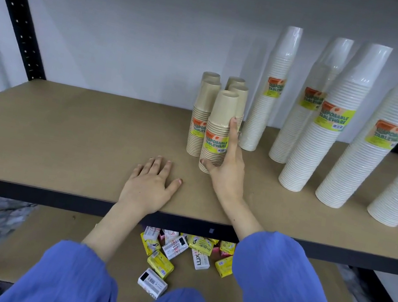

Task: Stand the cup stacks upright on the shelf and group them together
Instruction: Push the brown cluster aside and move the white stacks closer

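Five upright tan paper cup stacks [214, 116] | your right hand [226, 171] fingers spread around front stack | light, tippy: grip low | left hand [150, 185] flat, spread on brown shelf [63, 132]

Tan paper cup stacks [216, 127] with yellow-green labels; white cup stacks [323, 135], same labels; brown shelf board [63, 132]; blue sleeves [273, 283].

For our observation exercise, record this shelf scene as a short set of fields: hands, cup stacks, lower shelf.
left hand: flat on the shelf, empty
right hand: against the front brown cup stack
brown cup stacks: five, upright, clustered
white cup stacks: five in view, taller, right of the brown ones
lower shelf: small boxes in a loose pile
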A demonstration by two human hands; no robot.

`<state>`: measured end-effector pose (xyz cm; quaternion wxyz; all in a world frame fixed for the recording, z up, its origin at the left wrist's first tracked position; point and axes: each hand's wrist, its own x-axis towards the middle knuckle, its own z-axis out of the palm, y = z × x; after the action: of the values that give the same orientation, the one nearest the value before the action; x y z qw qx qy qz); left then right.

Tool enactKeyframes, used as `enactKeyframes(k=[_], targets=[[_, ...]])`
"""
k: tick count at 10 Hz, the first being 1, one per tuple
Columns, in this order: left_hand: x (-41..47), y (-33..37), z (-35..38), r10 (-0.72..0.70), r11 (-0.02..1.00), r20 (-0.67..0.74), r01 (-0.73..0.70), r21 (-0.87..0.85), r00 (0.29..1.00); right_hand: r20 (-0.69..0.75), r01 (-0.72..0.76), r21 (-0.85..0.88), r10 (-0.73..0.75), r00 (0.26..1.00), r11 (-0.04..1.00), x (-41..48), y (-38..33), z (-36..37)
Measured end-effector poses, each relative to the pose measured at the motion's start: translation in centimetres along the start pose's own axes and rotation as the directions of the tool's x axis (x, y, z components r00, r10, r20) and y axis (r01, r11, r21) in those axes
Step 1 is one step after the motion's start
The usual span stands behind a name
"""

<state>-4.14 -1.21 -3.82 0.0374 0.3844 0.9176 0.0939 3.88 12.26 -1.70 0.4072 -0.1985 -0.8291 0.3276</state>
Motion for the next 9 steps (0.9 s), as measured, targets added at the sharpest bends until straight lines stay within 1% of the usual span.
enactKeyframes(k=[1,6,9], targets=[[0.03,-0.05,0.01,0.000,1.000,0.002,0.000,0.004,1.000,-0.004,-0.004,0.014,0.004,1.000,1.000,0.05,-0.02,0.18],[0.01,-0.14,0.07,0.003,1.000,-0.004,-0.003,0.002,1.000,-0.024,0.006,-0.032,-0.007,1.000,0.999,0.38,0.42,0.83],[-0.01,-0.16,0.16,-0.003,1.000,-0.010,0.003,-0.010,1.000,-0.012,0.004,-0.034,-0.004,1.000,0.999,0.44,0.26,0.92]])
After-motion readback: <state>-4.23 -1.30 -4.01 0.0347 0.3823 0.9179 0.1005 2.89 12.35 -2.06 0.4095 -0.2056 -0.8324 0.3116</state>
